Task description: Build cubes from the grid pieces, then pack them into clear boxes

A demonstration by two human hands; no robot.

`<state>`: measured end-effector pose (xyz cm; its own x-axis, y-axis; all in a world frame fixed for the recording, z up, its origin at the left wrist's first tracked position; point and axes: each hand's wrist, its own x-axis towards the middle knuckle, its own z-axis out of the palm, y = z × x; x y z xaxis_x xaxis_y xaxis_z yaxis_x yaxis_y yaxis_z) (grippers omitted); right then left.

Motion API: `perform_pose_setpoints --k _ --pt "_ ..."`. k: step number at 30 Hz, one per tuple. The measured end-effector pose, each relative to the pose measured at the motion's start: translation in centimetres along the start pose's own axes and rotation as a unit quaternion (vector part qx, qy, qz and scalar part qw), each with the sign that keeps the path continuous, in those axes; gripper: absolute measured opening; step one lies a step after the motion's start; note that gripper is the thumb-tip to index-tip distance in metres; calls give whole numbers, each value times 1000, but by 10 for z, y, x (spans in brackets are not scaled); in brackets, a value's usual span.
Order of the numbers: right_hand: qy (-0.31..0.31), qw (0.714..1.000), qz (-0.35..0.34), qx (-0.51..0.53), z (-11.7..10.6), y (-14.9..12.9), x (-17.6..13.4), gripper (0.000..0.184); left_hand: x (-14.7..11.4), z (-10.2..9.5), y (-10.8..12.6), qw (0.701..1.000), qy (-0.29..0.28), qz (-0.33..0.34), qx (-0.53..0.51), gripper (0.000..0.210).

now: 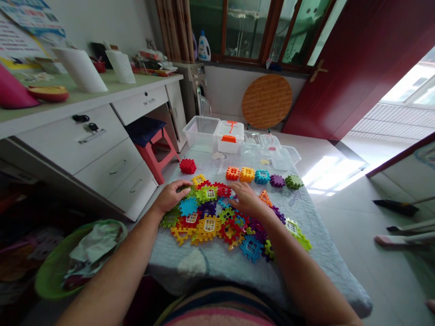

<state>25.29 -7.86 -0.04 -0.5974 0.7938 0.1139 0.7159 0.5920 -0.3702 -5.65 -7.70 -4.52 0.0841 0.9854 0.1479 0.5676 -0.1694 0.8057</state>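
A mixed pile of plastic interlocking building tiles [208, 225] lies in front of me in yellow, red, green, blue and purple, some with white window grilles. My left hand [172, 197] rests against the pile's left edge, thumb and fingers apart, beside a light green tile [205, 194]. On the other side, my right hand [247, 198] reaches over the pile with its fingers spread, close to a red tile [223, 190]. Its fingertips partly hide the tiles beneath. Behind the pile stand single-colour stacks: red [188, 166], orange [233, 173], yellow [247, 174], blue [262, 176], purple [277, 181] and green [294, 182].
Clear plastic boxes [201, 131] line the far end of the cloth-covered table [217, 262], one lidded with orange clips [230, 138]. A pink stool [158, 151] and white drawers [112, 165] are at left. A green basket [50, 271] with cloths sits lower left.
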Motion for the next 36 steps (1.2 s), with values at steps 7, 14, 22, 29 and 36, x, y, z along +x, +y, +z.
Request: perform_pose_setpoints --k 7,14,22,29,36 --pt "-9 999 39 -23 15 5 7 26 -2 0 10 998 -30 -17 -48 37" --pt "39 997 72 14 -4 3 -3 21 12 -1 35 996 -40 61 54 32" --pt "86 974 148 149 -29 15 -33 22 44 9 50 958 -112 74 255 35" --pt "73 984 152 49 -5 28 -39 20 52 25 56 936 -155 105 298 32" --pt "76 994 72 -2 -1 35 -45 45 65 36 46 966 -211 27 149 43"
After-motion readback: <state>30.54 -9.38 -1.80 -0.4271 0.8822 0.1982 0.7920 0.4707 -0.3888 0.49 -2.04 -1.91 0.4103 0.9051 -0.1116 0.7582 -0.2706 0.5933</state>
